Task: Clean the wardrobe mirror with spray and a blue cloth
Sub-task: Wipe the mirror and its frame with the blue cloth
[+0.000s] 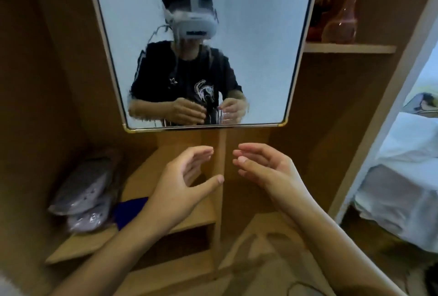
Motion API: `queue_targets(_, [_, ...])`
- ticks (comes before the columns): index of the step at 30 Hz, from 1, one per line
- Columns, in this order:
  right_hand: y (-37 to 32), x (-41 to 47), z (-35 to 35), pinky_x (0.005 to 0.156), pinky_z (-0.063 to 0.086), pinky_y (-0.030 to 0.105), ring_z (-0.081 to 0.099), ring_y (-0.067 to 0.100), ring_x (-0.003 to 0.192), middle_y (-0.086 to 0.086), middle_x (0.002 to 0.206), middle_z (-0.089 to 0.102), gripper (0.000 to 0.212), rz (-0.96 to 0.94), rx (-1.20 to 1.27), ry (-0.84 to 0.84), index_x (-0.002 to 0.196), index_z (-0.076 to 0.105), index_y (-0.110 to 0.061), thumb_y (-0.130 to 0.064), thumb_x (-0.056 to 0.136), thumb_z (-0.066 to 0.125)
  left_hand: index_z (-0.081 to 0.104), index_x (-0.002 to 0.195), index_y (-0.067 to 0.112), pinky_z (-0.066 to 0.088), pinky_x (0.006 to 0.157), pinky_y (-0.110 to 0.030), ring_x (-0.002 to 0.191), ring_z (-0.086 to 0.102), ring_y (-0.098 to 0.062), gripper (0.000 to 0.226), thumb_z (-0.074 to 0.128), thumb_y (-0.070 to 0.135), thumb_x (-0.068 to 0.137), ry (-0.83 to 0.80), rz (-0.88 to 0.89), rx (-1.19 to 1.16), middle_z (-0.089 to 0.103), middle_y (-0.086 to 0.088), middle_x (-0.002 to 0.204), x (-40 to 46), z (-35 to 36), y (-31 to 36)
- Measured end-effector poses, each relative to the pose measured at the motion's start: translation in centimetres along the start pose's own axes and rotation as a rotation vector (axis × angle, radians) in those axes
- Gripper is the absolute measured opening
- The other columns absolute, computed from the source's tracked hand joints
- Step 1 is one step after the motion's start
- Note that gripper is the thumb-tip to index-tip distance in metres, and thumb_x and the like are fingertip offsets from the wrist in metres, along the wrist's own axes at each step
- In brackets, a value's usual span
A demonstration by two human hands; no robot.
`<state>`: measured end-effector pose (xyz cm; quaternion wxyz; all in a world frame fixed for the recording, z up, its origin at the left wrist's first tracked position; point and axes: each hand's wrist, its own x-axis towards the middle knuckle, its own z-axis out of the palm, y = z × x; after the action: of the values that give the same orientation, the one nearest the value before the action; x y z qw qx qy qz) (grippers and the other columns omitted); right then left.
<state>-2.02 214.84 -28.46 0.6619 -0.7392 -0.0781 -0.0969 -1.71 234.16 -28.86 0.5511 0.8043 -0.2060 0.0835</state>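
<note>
We hold our left hand (183, 184) and right hand (263, 165) open and empty below the framed wardrobe mirror (248, 34), our left forearm covering part of the dark blue cloth (129, 210) beside folded pale garments (83, 191) on the wooden shelf (189, 215), the pink spray bottle (343, 18) standing upper right.

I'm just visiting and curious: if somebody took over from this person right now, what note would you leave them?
Left hand and right hand: both open and empty, held below the mirror.
Blue cloth: on the lower left shelf, beside bagged items.
Spray bottle: on the upper right shelf.
Done: glass looks streaky, maybe already sprayed; can't tell.
Left: pick up the cloth and wipe.
</note>
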Motion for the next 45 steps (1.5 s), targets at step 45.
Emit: queue_targets(45, [22.9,11.4,18.7,0.089,0.055,0.049,0.062,0.024,0.096,0.004,0.104,0.065,0.04,0.678,-0.107,-0.132,0.1,0.057,-0.019,-0.026,0.064,0.072,0.04,0.133,0.006,0.047,0.095,-0.039,0.119,0.05,-0.034,0.061,0.071,0.007,0.081,0.593,-0.918,0.187,0.044,-0.017,0.136,0.1,-5.3,-28.8])
